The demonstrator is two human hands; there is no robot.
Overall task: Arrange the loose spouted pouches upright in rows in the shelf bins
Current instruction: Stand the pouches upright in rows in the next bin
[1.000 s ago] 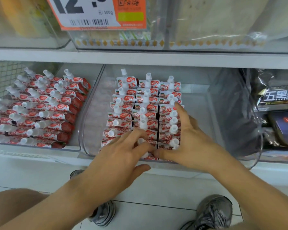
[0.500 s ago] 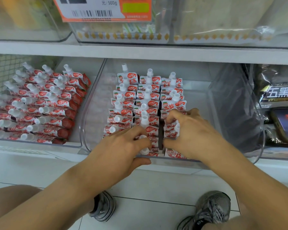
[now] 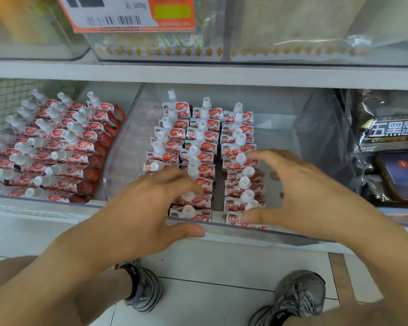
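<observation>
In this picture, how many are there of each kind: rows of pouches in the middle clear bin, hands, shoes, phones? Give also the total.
Rows of pouches in the middle bin: 3
Hands: 2, the left hand and the right hand
Shoes: 2
Phones: 1
Total: 8

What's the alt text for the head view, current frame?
Both hands work over three rows of red-and-white spouted pouches standing in a clear middle bin: the left hand rests on the front of the left rows, while the right hand hovers open around the right row. A left bin holds leaning pouches; a phone lies at right.
</observation>
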